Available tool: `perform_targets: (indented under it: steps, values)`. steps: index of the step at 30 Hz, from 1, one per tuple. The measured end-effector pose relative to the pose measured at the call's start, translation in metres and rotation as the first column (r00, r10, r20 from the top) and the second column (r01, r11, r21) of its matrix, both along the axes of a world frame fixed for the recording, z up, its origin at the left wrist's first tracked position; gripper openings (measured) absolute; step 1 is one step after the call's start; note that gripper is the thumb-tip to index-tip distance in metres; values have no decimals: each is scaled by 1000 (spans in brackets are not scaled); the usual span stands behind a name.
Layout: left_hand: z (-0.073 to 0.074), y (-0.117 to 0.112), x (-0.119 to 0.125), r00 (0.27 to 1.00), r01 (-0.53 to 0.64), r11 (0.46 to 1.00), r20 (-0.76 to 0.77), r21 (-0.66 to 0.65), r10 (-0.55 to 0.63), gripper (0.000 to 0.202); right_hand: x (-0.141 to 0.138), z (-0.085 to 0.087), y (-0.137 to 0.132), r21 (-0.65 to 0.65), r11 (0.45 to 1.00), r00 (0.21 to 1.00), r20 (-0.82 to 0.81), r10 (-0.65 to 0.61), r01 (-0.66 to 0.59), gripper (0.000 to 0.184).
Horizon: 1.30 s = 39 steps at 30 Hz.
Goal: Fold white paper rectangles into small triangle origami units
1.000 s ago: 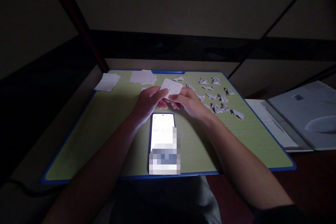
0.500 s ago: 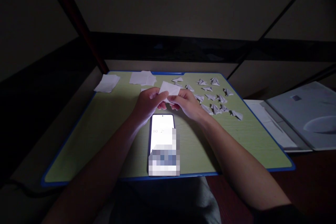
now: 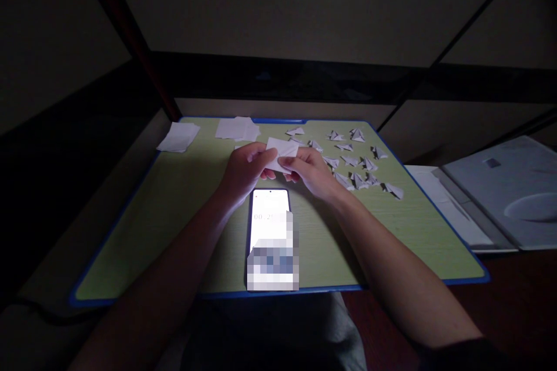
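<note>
My left hand (image 3: 247,169) and my right hand (image 3: 310,171) meet above the middle of a green board with a blue rim (image 3: 174,203). Both pinch one small white paper sheet (image 3: 282,149), folded over between the fingertips. A lit phone (image 3: 270,226) lies flat on the board just below my hands. Several small folded white paper pieces (image 3: 354,162) lie scattered to the right of my right hand.
Two stacks of flat white paper squares rest at the board's far left (image 3: 178,137) and far middle (image 3: 235,127). A grey book or folder (image 3: 500,191) lies off the board to the right. The room is dark, with a dark wall ledge behind.
The paper sheet has been folded lower and narrower between my fingers. My hands stay in the same place.
</note>
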<state>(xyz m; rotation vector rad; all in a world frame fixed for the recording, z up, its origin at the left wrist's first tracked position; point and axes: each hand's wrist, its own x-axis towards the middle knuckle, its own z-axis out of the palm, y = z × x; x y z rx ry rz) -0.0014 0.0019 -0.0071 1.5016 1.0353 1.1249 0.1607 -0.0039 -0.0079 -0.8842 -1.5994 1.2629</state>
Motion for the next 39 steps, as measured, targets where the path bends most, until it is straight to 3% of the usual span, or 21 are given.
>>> perform_targets:
  steps: [8,19,27,39]
  values:
    - [1,-2,2,1000,-14,1000,15,-10,14,17,0,-2,1,-14,1000,999,-40,-12,11,18]
    - [-1,1,1,999,-18,1000,41,-8,18,16,0,-4,0,11,998,998,-8,-57,57,23]
    - [1,0,3,998,-50,998,34,25,49,14,-1,-11,2,43,998,996,-75,-38,41,27]
    - [-1,1,4,997,-49,998,67,50,46,14,-1,-11,5,43,998,994,-102,-38,43,22]
